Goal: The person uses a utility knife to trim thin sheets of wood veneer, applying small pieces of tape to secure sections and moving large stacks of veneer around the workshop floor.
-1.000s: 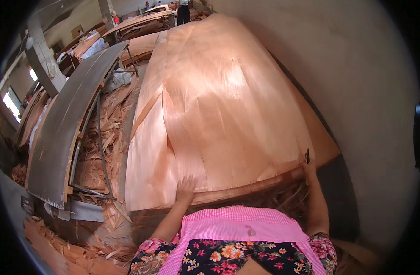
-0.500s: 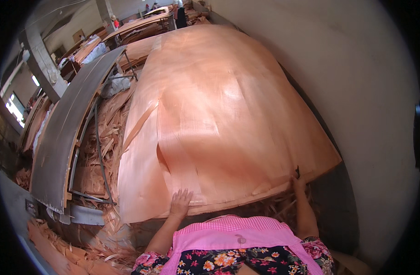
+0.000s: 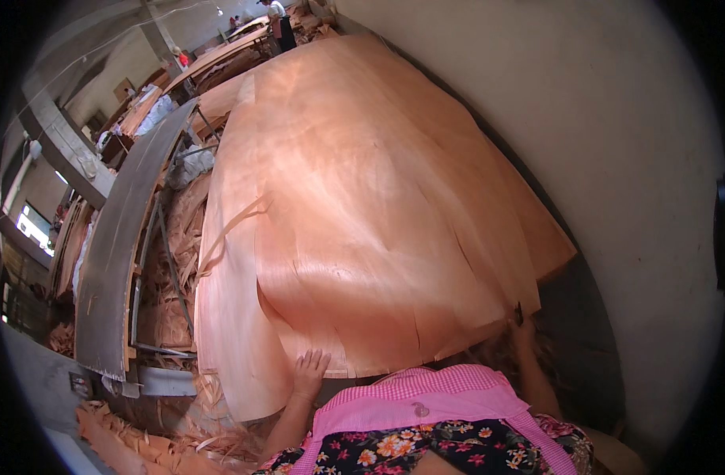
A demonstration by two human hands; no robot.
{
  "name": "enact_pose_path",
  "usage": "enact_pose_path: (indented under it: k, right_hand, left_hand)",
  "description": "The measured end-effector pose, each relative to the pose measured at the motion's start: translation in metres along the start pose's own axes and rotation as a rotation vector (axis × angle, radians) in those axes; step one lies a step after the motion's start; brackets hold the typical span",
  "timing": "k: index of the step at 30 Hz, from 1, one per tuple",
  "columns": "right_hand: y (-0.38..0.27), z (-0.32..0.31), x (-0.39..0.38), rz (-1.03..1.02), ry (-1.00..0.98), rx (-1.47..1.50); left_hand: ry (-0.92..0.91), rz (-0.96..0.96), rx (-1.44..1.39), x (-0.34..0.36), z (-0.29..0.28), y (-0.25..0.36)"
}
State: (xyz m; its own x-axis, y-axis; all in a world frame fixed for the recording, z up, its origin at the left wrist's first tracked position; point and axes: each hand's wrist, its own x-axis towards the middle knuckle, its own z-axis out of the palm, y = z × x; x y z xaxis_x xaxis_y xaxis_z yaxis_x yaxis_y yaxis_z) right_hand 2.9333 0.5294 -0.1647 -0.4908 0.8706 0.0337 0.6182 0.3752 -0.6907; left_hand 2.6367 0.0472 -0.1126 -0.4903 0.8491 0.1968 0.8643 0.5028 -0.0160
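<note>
A broad sheet of thin reddish-tan wood veneer [image 3: 362,174] covers a long stack in front of me. Its near part bulges in a soft wave, with short splits along the front edge. My left hand [image 3: 309,374] lies on the veneer near that edge, fingers stretched out. At the near right corner, my right hand [image 3: 524,326] is closed around a small dark tool [image 3: 518,312], whose exact kind I cannot make out. That hand is at the sheet's edge; whether it also pinches the veneer is hidden. A narrow loose strip [image 3: 229,229] curls up on the left side.
A long dark board [image 3: 129,237] on a metal frame [image 3: 163,348] runs along the left, with veneer scraps [image 3: 168,285] beside it. More scraps [image 3: 133,443] lie at lower left. A bare wall [image 3: 600,119] borders the right. A person [image 3: 280,28] stands far back.
The top veneer has slid toward me, with both hands at its front edge. Its near right corner now stands apart from the layers beneath, and the bulge has changed shape. My view has shifted slightly.
</note>
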Motion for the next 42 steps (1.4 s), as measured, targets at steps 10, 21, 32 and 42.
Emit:
enact_pose_path:
  k: [10,21,32,42]
  right_hand:
    - [-0.050,-0.170,0.009,0.125,0.154,-0.281]
    - [-0.038,-0.236,-0.009,-0.042,0.215,-0.648]
    - [-0.075,-0.106,0.042,-0.273,-0.194,0.160]
    - [0.036,-0.131,0.128,0.624,0.273,0.696]
  left_hand:
    - [-0.212,-0.067,-0.217,-0.028,-0.044,0.019]
    - [-0.137,-0.169,-0.190,0.118,-0.027,0.062]
    - [-0.162,-0.265,-1.293,0.196,0.017,0.178]
    - [-0.233,-1.121,-2.075,0.246,0.007,0.264]
